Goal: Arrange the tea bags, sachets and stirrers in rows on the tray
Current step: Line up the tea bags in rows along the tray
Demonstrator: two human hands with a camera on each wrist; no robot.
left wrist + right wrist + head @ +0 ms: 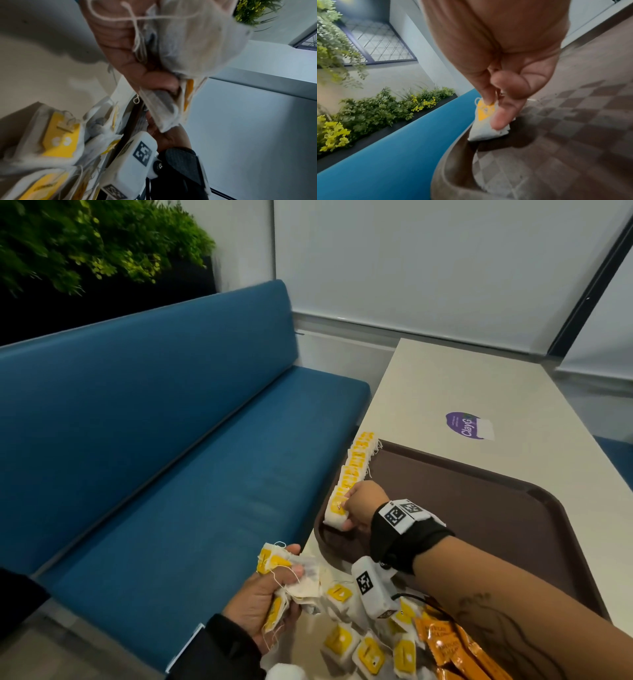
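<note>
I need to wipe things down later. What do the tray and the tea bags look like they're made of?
Tray: likely hard brown plastic, matte, with a checkered texture and moulded rim. Tea bags: thin white filter paper, fuzzy edges, cotton-like strings, yellow paper tags.

We counted what lay by the two hands.

One brown tray (496,508) sat under the right hand (363,505). Along its edge beyond that hand ran one row of tea bags (356,463), about a dozen, too closely packed for us to number surely; the right hand pinched one tea bag (485,121) at the row's near end. The left hand (260,604) gripped one bunch of tea bags (291,577), at least four. Just right of it we made out some seven loose tea bags (370,648) and at least three orange sachets (445,642).
</note>
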